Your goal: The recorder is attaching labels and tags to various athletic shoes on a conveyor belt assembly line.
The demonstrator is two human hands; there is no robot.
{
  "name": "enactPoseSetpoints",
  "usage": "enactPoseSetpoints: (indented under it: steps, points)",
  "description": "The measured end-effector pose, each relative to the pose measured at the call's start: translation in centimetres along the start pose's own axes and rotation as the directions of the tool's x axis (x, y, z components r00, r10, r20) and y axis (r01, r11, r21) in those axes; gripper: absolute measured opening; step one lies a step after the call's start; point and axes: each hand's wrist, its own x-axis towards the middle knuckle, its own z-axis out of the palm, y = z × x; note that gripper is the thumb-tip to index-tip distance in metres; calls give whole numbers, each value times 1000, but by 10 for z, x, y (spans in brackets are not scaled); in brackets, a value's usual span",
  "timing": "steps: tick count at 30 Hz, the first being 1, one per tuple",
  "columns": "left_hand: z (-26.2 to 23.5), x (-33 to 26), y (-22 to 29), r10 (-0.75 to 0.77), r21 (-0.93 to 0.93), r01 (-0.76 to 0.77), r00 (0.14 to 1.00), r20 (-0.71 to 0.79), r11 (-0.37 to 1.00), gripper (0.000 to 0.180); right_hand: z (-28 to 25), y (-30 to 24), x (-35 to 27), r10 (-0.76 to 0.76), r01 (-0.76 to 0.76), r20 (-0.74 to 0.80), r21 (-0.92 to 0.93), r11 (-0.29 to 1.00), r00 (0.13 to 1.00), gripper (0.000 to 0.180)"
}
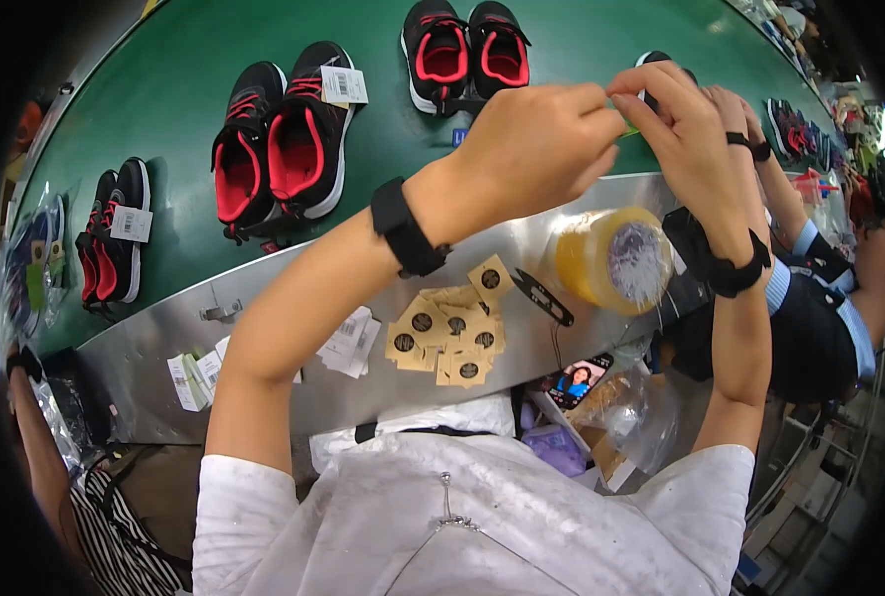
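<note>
Green worktop (582, 40) w/ steel ledge (154, 348) alongside. L hand (544, 144) & R hand (686, 124) curled, fingertips nearly meeting over worktop edge; green sliver (630, 130) shows btwn them. Can't tell if either grips it, blur. Shoes (441, 55) just beyond. Poss. risks: tiny piece slips if pinch loosens; R forearm knocks yellow tub (584, 260); L arm scatters loose tan cards (423, 324).

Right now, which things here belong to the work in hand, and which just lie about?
Likely the work: black-and-red shoes, white tags, tan square labels, black snips, yellow container.

Probably just lying about: phone, purple bundle, clear plastic bag.
</note>
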Motion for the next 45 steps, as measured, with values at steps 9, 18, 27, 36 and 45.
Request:
enactPoseSetpoints:
  steps: [9, 18, 27, 36, 45]
  points:
    - [34, 48, -189, -147, 64, 148, 989, -27, 987, 21, 78, 103, 89, 175, -184, 396, -15, 983, 902, 19]
    - [37, 87, -235, -384, 119, 593, 345, 856, 797, 16, 145, 124, 127, 95, -90, 204, -32, 995, 974, 24]
    - [25, 75, -232, -354, 100, 478, 478, 804, 873, 17, 150, 102, 135, 50, -19, 155, -193, 981, 987, 15]
    - [11, 63, -221, -397, 184, 417, 511, 762, 890, 14, 158, 98, 138, -131, 160, 131, -244, 957, 983, 14]
    - [4, 56, -221, -376, 220, 320, 591, 714, 921, 15, 160, 89, 146, -80, 129, 224, -214, 968, 971, 13]
